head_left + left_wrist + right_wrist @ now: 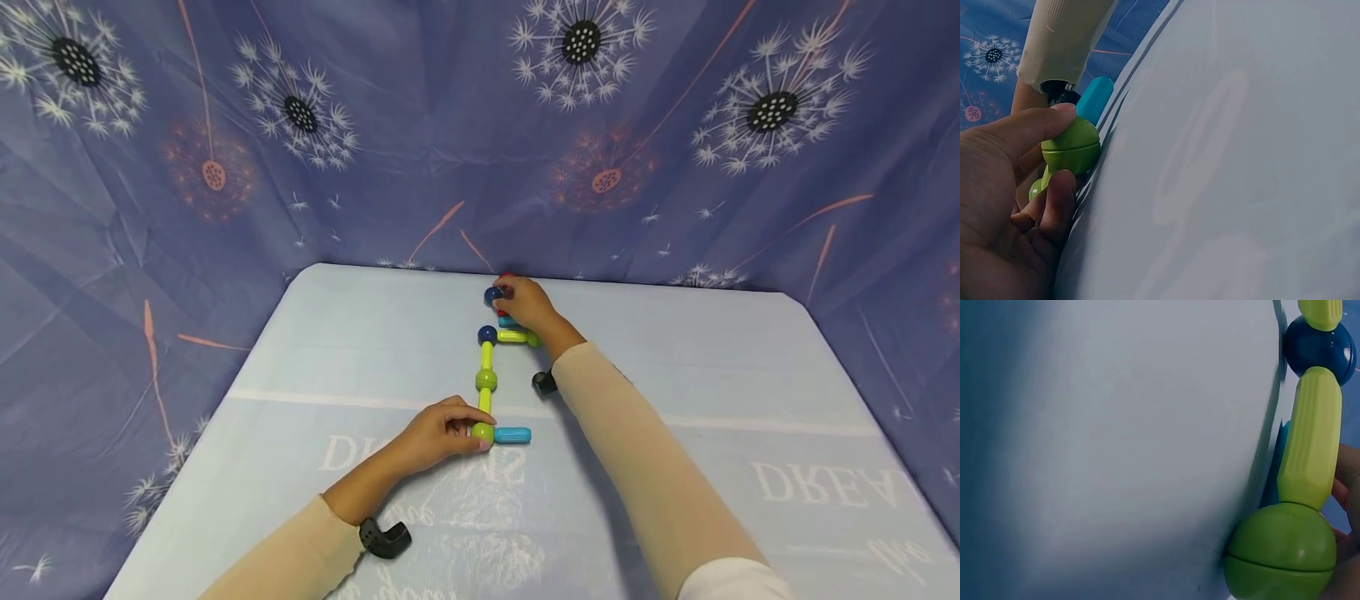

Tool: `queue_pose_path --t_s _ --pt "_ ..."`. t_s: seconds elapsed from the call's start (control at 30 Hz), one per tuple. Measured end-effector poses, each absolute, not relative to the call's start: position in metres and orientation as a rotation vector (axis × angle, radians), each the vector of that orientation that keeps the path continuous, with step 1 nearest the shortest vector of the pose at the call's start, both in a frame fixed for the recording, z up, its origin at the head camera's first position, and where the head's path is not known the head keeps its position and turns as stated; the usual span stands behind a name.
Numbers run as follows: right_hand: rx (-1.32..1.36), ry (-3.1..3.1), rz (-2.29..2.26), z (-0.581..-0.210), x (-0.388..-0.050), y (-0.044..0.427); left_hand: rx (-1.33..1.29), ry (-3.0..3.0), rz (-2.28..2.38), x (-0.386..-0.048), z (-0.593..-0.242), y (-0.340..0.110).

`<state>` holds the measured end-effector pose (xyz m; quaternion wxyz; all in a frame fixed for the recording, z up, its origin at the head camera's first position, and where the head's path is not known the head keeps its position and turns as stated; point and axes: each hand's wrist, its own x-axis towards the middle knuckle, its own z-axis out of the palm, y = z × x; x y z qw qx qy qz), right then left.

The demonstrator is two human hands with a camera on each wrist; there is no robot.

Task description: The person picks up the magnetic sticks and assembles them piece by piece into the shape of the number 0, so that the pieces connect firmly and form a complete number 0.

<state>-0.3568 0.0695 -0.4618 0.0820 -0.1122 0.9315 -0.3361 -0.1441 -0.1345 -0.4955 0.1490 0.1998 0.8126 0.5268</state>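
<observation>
My left hand (438,433) pinches a green ball (482,433) between thumb and fingers; a light-blue rod (513,435) points right from it. In the left wrist view the thumb and a fingertip press opposite sides of the green ball (1071,145). Yellow-green rods (487,356) run up through another green ball (486,380) to a dark blue ball (487,335), then a rod (512,337) goes right to a green ball (1280,552). Farther back, my right hand (527,307) pinches at a dark blue ball (492,296) and a red piece, partly hidden by the fingers.
A light-blue rod (507,322) lies just below the right hand. The pieces lie on a pale table cloth (375,333) with faint lettering. A blue dandelion-print curtain (420,108) hangs behind the table's far edge. Both forearms reach over the front.
</observation>
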Motion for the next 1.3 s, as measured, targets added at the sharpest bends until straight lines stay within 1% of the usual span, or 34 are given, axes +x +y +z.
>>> queue_pose_path --t_s 0.33,0.57,0.77,0.97,1.3 --pt "-0.316 2.791 -1.003 -0.465 -0.356 0.075 0.554 2.367 1.495 -0.140 -0.491 -0.130" --pt "-0.315 2.758 -1.106 -0.460 -0.352 0.084 0.530 2.364 1.490 -0.137 -0.487 -0.127" --pt "-0.294 2.723 -1.233 -0.448 -0.341 0.088 0.543 2.373 1.480 -0.141 -0.495 -0.131" --pt "-0.320 2.705 -1.327 -0.436 -0.328 0.094 0.549 2.342 1.519 -0.143 -0.495 -0.132" --pt "-0.324 2.709 -1.369 -0.430 -0.312 0.102 0.566 2.348 1.505 -0.143 -0.494 -0.133"
